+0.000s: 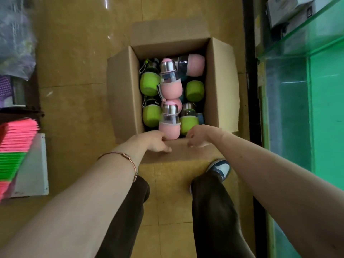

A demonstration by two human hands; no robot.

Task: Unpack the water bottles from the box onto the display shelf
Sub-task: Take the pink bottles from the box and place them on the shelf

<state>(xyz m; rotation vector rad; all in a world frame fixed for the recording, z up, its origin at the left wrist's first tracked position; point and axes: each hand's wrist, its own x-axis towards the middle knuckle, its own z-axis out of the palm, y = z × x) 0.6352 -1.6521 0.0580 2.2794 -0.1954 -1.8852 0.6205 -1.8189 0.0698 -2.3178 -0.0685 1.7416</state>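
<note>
An open cardboard box [122,94] stands on the tiled floor, filled with several water bottles lying in layers. They have pink or green sleeves and steel caps. The nearest pink bottle [169,130] lies against the box's near wall, with a green bottle [188,123] beside it. My left hand [155,142] grips the near flap [178,149], thumb on its outer face and fingers over the edge beside the pink bottle. My right hand [198,135] curls its fingers over the same flap's edge near the green bottle. The green-tinted glass display shelf [305,43] rises at the right.
Stacked pink and green folders [16,144] lean on a white panel [35,170] at the left, below a plastic bag [14,40]. White cartons [286,10] sit on the glass shelf. My legs and one shoe [220,169] stand just behind the box.
</note>
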